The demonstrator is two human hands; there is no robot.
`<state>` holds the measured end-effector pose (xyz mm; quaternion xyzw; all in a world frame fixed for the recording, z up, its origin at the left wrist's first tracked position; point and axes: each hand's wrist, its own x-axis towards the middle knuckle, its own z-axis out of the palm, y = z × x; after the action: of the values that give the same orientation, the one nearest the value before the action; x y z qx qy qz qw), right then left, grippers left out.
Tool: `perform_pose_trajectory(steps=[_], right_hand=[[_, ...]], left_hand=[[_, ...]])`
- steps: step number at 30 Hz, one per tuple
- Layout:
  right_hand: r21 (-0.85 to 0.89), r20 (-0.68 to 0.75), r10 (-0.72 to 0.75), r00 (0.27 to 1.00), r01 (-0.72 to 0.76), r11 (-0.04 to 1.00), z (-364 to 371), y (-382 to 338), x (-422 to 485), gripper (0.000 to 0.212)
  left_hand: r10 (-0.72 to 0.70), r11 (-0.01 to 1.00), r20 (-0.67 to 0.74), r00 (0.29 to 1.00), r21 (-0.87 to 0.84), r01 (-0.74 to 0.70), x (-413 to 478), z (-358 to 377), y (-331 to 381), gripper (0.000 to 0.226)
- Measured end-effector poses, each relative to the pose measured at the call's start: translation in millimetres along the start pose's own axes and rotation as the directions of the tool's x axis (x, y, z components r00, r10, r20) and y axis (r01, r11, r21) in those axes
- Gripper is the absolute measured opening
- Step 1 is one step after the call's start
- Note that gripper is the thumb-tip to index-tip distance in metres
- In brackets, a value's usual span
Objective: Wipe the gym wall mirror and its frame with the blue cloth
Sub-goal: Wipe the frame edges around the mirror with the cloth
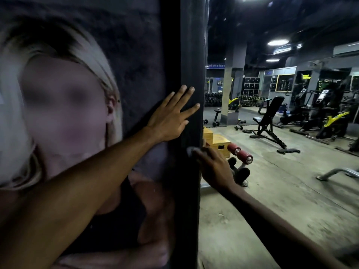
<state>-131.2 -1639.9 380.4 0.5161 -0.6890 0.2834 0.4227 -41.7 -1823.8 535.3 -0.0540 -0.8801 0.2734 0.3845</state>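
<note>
The mirror's black frame (191, 55) runs vertically through the middle of the view. The mirror (281, 200) fills the right side and reflects the gym floor. My left hand (171, 121) lies flat against the frame's left edge, fingers straight and spread, the arm coming in from the lower left. My right hand (213, 167) reaches in from the lower right and holds the cloth (191, 151), a small blurred grey-blue wad, pressed on the frame at its inner edge just below my left hand. Most of the cloth is hidden under my fingers.
A large wall poster (136, 45) of a person covers the wall left of the frame. In the mirror I see reflected benches, yellow wooden boxes (217, 141), red roller pads (240, 153), dumbbell racks and cardio machines.
</note>
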Motion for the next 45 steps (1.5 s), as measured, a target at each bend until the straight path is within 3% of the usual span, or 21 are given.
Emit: perform_pose_trajectory(steps=[3, 6, 10, 15, 17, 20, 23, 26, 29, 31, 36, 41, 43, 45], right_hand=[[0.237, -0.084, 0.289, 0.953, -0.263, 0.935, 1.0, -2.2, 6.7, 0.048], [0.220, 0.019, 0.337, 0.941, -0.333, 0.917, 18.5, -5.8, -13.1, 0.052], [0.106, 0.126, 0.291, 0.948, -0.305, 0.946, 35.3, -5.8, -54.6, 0.041], [0.107, -0.093, 0.274, 0.957, -0.264, 0.958, 30.4, -10.5, -38.7, 0.044], [-0.028, -0.076, 0.128, 0.989, -0.130, 0.991, 36.4, -13.3, -33.7, 0.043], [-0.169, 0.070, -0.121, 0.990, 0.132, 0.977, 55.0, -10.0, -55.5, 0.043], [-0.185, 0.142, -0.193, 0.971, 0.218, 0.958, 75.0, -6.0, -95.4, 0.037], [-0.194, 0.076, -0.145, 0.986, 0.158, 0.968, 80.8, -5.9, -113.7, 0.034], [-0.097, -0.214, 0.006, 0.977, -0.027, 0.995, 78.9, -4.8, -107.5, 0.037], [-0.031, -0.306, 0.091, 0.948, -0.106, 0.994, 82.7, 0.2, -103.3, 0.039], [0.058, -0.273, 0.116, 0.955, -0.104, 0.993, 117.2, 1.4, -137.2, 0.047], [0.076, -0.317, 0.139, 0.938, -0.121, 0.990, 121.2, -4.1, -149.5, 0.033], [0.018, -0.360, 0.063, 0.931, -0.060, 0.998, 121.6, -8.5, -143.2, 0.037], [-0.128, -0.316, -0.090, 0.945, 0.052, 0.990, 125.1, -12.9, -138.9, 0.042]], left_hand=[[-0.002, 1.000, -0.014, 1.000, 0.010, 0.002, -8.3, 8.8, 8.4, 0.069], [-0.007, 1.000, 0.004, 1.000, 0.024, 0.007, -19.2, 18.2, 18.8, 0.071], [0.003, 0.999, 0.018, 1.000, 0.041, -0.003, -35.6, 30.5, 27.8, 0.072], [-0.001, 0.999, 0.010, 1.000, 0.039, 0.000, -41.6, 37.5, 32.4, 0.069], [-0.012, 0.999, 0.001, 1.000, 0.044, 0.012, -43.2, 40.9, 34.0, 0.069], [-0.012, 0.999, 0.003, 1.000, 0.038, 0.012, -50.2, 49.6, 40.7, 0.069], [0.009, 0.999, 0.023, 1.000, 0.043, -0.010, -64.1, 64.2, 51.1, 0.069], [0.030, 0.998, 0.014, 0.999, 0.056, -0.030, -79.0, 79.8, 61.1, 0.068], [0.046, 0.997, 0.005, 0.999, 0.064, -0.046, -88.0, 90.4, 65.7, 0.068], [0.052, 0.997, -0.010, 0.999, 0.064, -0.051, -90.3, 91.8, 66.1, 0.068], [0.045, 0.992, 0.000, 0.999, 0.118, -0.044, -98.2, 101.3, 71.6, 0.068], [0.017, 0.992, -0.018, 1.000, 0.125, -0.014, -110.6, 113.1, 83.1, 0.071], [-0.006, 0.995, -0.002, 1.000, 0.095, 0.006, -117.1, 115.3, 89.2, 0.077], [-0.040, 0.997, 0.020, 0.999, 0.064, 0.038, -123.4, 115.0, 94.9, 0.080]])
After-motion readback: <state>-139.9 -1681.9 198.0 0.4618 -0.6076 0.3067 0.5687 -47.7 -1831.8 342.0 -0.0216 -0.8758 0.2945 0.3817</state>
